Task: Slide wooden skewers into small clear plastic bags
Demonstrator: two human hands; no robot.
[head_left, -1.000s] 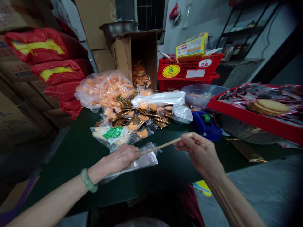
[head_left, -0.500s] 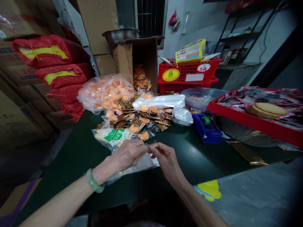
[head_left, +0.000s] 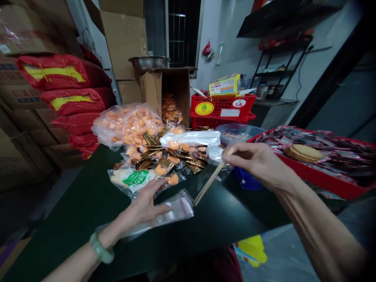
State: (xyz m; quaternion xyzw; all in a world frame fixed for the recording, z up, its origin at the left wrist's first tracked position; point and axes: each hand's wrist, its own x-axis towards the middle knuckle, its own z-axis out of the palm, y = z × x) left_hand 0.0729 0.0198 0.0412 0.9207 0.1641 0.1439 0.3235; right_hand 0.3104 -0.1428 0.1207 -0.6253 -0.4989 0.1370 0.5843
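Dim room with a pale blue-grey wall [head_left: 227, 23] at the back; a dark window [head_left: 182, 39] with bars stands left of a black shelf [head_left: 276, 73]. Cartons [head_left: 22, 92] are stacked along the left, grey floor [head_left: 69, 180] showing beside them. Soft light glints on the dark green table [head_left: 211, 231] in front

White oval sticker [head_left: 239, 103] on red basket [head_left: 216, 112]: "5A"
Yellow oval sticker [head_left: 204, 108], same basket: "2001" under a green character
Green label [head_left: 136, 178] on clear bag [head_left: 116, 183]: white characters, too blurred to read
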